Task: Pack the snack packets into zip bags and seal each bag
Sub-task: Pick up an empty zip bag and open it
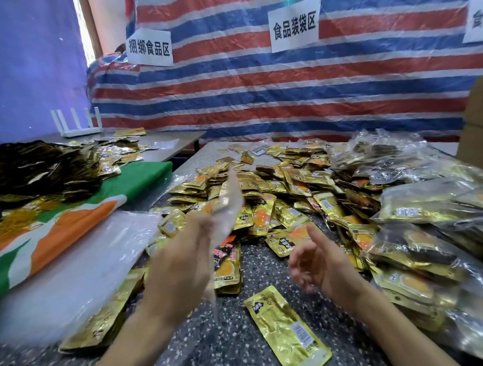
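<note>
Above the table (227, 347), left hand (180, 264) apparently around a zip bag (227, 208)

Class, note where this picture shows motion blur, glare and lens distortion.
Head view: motion blur smears the zip bag in the left hand; glare flares on the near gold packet; wide-angle distortion bows the striped tarp.

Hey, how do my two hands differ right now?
The left hand grips a blurred clear zip bag; the right hand holds nothing. The left hand shows its back; the right hand shows loosely curled fingers, thumb up. Both hover above the speckled table.
</note>
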A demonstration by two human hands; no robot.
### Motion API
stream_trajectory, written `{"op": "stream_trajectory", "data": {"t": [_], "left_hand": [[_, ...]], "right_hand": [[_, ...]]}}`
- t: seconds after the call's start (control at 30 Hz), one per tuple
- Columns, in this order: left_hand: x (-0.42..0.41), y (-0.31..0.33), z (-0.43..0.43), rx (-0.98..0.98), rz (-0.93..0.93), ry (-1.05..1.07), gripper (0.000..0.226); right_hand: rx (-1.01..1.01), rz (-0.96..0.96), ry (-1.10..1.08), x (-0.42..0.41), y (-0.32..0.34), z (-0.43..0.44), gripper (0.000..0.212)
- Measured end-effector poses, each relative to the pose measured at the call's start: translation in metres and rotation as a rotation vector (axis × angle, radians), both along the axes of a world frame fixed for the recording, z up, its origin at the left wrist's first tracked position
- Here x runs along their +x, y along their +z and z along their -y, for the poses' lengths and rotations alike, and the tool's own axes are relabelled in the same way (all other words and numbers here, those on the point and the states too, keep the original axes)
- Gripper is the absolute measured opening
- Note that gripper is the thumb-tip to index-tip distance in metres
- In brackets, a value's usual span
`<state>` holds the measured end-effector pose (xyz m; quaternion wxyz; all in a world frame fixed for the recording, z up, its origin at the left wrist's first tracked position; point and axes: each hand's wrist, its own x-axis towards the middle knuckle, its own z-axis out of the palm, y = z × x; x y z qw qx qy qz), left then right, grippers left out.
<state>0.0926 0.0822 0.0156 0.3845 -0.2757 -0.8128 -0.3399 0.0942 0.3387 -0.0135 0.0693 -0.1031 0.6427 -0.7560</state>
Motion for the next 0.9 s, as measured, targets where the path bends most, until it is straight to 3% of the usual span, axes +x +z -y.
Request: {"op": "stream_trajectory", "data": {"t": [0.07,0.13,0.3,0.4,0.53,0.63,0.77,0.9], "left_hand": [[0.009,-0.011,-0.022,-0.121,-0.060,-0.118,0.013],[0.014,-0.025,-0.037,-0.207,-0.081,-0.194,0.014],[0.018,-0.043,-0.045,-0.282,-0.015,-0.307,0.008],[0.017,-0.044,-0.040,-0.267,0.192,-0.303,0.007],[0.021,-0.037,-0.039,0.021,0.630,-0.391,0.030],[0.022,-0.025,-0.049,0.294,0.834,-0.411,0.043],[0.022,-0.012,-0.064,0.495,0.981,-0.429,0.017],[0.019,-0.009,-0.065,0.650,1.109,-0.436,0.013]], "right_hand": [[-0.069,0.082,0.147,0.002,0.003,-0.004,0.080],[-0.082,0.114,0.171,0.002,0.004,-0.004,0.075],[-0.027,0.095,0.071,0.003,0.011,-0.005,0.025],[0.029,0.101,0.096,0.003,0.012,-0.009,0.013],[0.111,0.078,0.119,0.004,0.012,-0.009,0.017],[0.132,0.015,0.168,0.008,0.012,-0.004,0.021],[0.181,-0.047,0.112,0.008,0.007,0.003,0.032],[0.189,-0.061,0.101,0.007,0.008,0.001,0.033]]}}
